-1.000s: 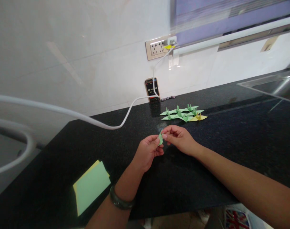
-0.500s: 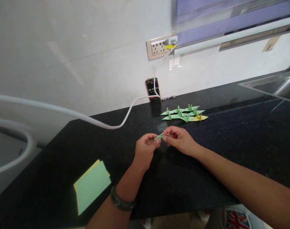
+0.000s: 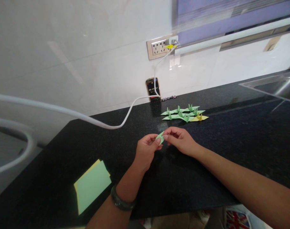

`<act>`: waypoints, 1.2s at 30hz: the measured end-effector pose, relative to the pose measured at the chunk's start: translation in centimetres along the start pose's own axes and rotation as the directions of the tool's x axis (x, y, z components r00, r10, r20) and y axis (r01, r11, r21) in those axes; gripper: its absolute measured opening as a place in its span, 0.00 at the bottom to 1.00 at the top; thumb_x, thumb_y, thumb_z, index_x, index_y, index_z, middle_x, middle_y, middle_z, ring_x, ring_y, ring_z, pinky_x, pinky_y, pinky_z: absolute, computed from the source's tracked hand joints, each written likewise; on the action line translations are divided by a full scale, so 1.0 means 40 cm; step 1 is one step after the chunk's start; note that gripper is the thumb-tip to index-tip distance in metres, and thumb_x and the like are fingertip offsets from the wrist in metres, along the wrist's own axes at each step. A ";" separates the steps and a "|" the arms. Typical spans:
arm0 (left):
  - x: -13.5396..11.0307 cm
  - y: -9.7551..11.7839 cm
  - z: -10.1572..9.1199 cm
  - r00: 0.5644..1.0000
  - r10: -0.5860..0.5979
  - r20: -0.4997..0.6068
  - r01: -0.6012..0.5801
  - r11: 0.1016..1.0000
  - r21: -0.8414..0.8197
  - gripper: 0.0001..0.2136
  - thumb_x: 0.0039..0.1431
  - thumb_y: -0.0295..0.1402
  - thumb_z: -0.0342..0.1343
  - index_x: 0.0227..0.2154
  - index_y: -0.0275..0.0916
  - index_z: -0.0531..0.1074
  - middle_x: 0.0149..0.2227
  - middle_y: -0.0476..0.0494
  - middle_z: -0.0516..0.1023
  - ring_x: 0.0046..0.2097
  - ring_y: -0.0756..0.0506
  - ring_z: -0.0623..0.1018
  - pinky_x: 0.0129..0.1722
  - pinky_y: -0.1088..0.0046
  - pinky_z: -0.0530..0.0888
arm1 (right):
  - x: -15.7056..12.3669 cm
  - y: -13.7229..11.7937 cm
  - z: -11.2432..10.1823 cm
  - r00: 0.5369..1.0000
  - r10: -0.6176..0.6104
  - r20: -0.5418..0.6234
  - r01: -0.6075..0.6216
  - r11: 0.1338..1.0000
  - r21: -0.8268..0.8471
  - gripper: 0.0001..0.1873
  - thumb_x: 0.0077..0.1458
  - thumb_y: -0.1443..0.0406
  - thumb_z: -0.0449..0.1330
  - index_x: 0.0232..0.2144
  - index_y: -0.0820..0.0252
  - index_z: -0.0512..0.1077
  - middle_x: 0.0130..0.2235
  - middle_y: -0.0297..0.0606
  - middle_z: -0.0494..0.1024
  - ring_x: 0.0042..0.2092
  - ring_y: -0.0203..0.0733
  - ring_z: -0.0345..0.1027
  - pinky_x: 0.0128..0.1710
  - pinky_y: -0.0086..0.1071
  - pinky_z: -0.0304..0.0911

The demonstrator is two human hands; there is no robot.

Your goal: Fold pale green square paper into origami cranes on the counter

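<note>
A small folded piece of green paper (image 3: 160, 137) is pinched between both my hands above the black countertop (image 3: 231, 143). My left hand (image 3: 146, 152) grips it from the left with thumb and fingers closed. My right hand (image 3: 179, 140) pinches its right end, fingers curled. A dark bangle (image 3: 121, 200) circles my left wrist. Behind my hands, several finished folded paper cranes (image 3: 184, 114), green ones and a yellow one, lie in a group on the counter.
A stack of green and yellow paper sheets (image 3: 91, 185) lies near the counter's front left edge. A phone (image 3: 152, 89) leans on the tiled wall, its white cable (image 3: 126, 116) running to a socket strip (image 3: 159, 47). A metal sink (image 3: 276, 84) sits at the far right.
The folded green paper has been turned between my fingers, from upright to flat to slightly tilted. Both hands stayed in the same spot.
</note>
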State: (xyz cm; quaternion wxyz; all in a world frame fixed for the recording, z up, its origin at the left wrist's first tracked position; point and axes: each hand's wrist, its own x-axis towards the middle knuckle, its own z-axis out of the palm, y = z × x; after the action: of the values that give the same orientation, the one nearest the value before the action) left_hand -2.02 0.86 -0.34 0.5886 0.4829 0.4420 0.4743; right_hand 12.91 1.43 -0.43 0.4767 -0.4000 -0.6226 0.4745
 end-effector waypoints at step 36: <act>0.002 0.003 -0.009 0.988 -0.053 0.142 0.067 0.993 -0.094 0.13 0.48 0.36 0.54 0.34 0.33 0.71 0.25 0.48 0.68 0.23 0.55 0.67 0.25 0.77 0.66 | 0.002 0.003 -0.006 0.998 -0.046 0.049 0.036 0.981 0.189 0.07 0.49 0.64 0.56 0.32 0.62 0.66 0.26 0.32 0.67 0.23 0.28 0.59 0.23 0.25 0.57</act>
State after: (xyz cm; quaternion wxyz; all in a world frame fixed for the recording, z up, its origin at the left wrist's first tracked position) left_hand -2.39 0.99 -0.27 0.6552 0.4719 0.3902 0.4425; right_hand 13.13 1.57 -0.53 0.5052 -0.3276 -0.5954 0.5319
